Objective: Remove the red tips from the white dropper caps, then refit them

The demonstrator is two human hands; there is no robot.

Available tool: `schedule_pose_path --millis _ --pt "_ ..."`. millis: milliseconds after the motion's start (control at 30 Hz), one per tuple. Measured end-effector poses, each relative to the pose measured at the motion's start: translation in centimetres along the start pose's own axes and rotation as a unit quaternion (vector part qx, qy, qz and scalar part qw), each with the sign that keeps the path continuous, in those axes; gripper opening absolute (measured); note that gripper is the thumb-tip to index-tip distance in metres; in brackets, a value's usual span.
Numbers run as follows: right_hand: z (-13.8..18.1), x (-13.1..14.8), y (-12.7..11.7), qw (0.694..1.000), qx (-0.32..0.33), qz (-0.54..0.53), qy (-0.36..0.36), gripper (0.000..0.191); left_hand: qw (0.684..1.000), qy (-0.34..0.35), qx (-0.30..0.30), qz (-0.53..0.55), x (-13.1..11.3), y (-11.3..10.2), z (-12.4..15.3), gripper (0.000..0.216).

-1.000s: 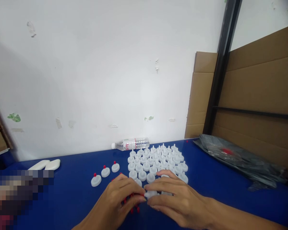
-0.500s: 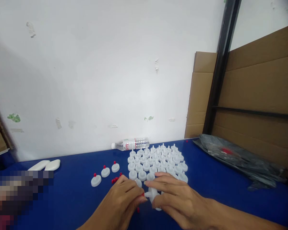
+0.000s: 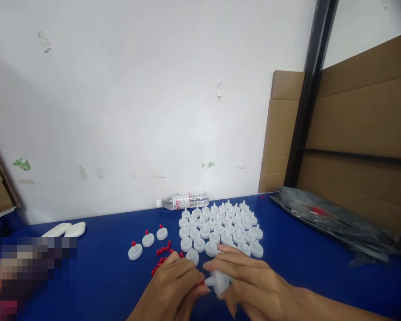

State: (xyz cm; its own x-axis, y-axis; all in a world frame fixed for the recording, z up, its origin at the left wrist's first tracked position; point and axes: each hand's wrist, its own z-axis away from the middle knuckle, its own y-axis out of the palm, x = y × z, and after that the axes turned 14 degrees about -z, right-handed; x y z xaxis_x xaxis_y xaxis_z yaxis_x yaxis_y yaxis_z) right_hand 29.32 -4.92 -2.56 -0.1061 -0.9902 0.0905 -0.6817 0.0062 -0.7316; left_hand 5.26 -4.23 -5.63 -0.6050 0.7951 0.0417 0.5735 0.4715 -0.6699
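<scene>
the right hand [image 3: 254, 285] gripped a white cap [image 3: 219, 281] just above the blue table [image 3: 304, 258], while the left hand [image 3: 175, 285] pinched a red tip [image 3: 202, 282] against its nozzle.

The right hand [image 3: 254, 285] covers most of the white cap [image 3: 219, 281] it grips. The left hand [image 3: 175, 285] hides all but a speck of the red plug [image 3: 203, 282] pinched at the cap's spout. The 2 forearms run off the bottom edge. A pixelated patch [image 3: 26, 272] blanks the lower left corner. The label on the bottle [image 3: 183, 201] is too small to read.
</scene>
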Motion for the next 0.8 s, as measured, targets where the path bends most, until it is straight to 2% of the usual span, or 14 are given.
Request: schedule_pose_path --millis 133,267,467,733,800 --pt "0.1 0.1 0.0 1.0 0.012 0.017 0.001 0.022 0.999 -0.026 0.021 0.028 0.1 0.1 0.4 0.034" --pt "0.6 0.0 0.5 1.0 0.013 0.021 -0.003 0.011 0.998 -0.041 0.012 0.035 0.1 0.4 0.7 0.036" --pt "1.4 -0.1 0.8 0.999 0.022 0.033 0.023 0.011 0.999 -0.022 -0.016 0.019 0.2 0.7 0.8 0.045" --pt "0.9 0.4 0.5 1.0 0.0 0.012 0.028 0.011 0.997 -0.048 -0.051 0.024 -0.6 0.3 0.1 0.042" --pt "0.8 0.5 0.3 0.999 0.011 0.004 0.04 0.01 0.998 -0.05 -0.034 0.031 -0.7 -0.1 0.0 0.044"
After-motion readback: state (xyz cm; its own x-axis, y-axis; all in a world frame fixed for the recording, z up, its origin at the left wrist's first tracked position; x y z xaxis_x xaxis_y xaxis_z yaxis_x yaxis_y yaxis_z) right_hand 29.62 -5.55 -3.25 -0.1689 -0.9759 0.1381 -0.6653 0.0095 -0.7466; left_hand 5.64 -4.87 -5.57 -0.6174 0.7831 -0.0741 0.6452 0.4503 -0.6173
